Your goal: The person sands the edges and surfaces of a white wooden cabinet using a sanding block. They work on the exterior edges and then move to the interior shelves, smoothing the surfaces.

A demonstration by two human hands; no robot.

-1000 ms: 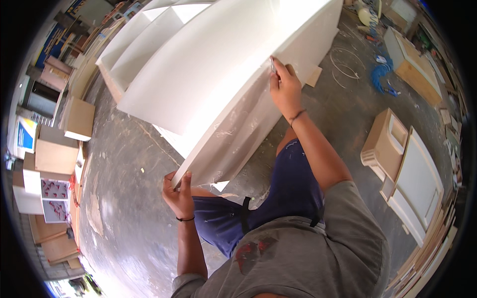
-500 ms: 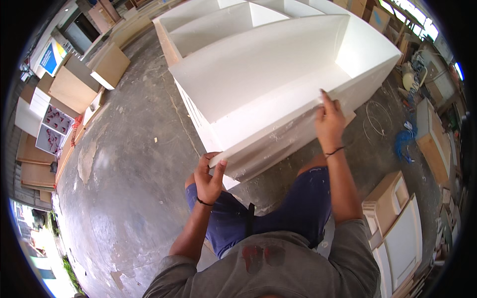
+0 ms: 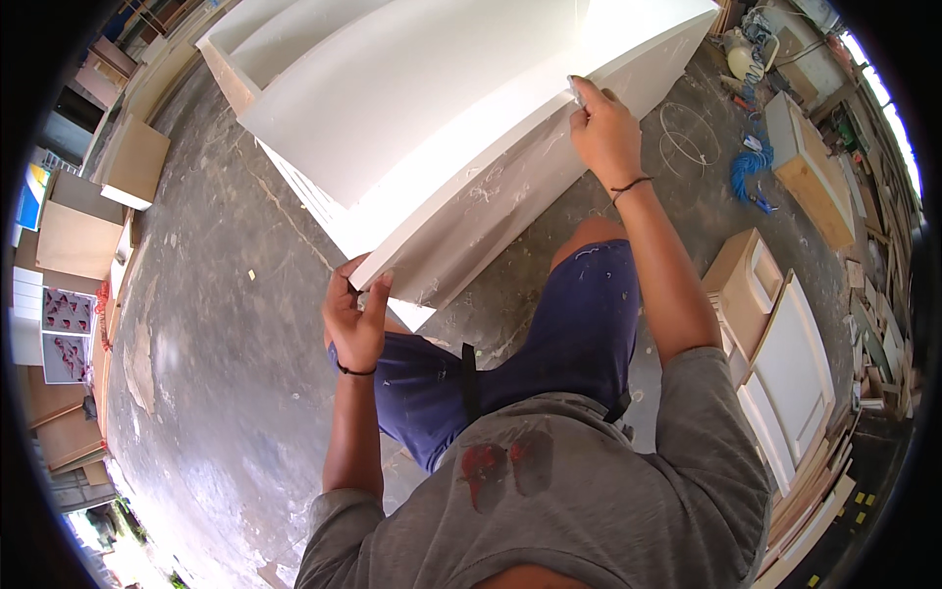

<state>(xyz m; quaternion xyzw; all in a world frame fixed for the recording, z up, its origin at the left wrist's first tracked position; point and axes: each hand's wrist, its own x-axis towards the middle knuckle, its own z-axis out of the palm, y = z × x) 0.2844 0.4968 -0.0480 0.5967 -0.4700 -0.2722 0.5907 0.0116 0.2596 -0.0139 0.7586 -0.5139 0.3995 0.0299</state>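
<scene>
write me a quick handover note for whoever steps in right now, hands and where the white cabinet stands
Left hand: gripping the near lower corner of the white cabinet.
Right hand: clamped on the cabinet's near edge further along, by the far corner.
Cabinet: big open white shelf unit, tilted, held up at the near side over the concrete floor, above the person's knees.
Done: cabinet gripped with both hands.
Left: it is not set down flat yet. Loose panels and a blue cable lie to the right.

Shelved cabinet (image 3: 432, 128) ahead on the floor (image 3: 216, 324), left hand (image 3: 355, 319) at its near corner, right hand (image 3: 606, 133) on its near edge farther right. Panels (image 3: 795, 363) stacked right; boards (image 3: 132, 162) left. Hose coil (image 3: 748, 172) beyond the panels.
</scene>
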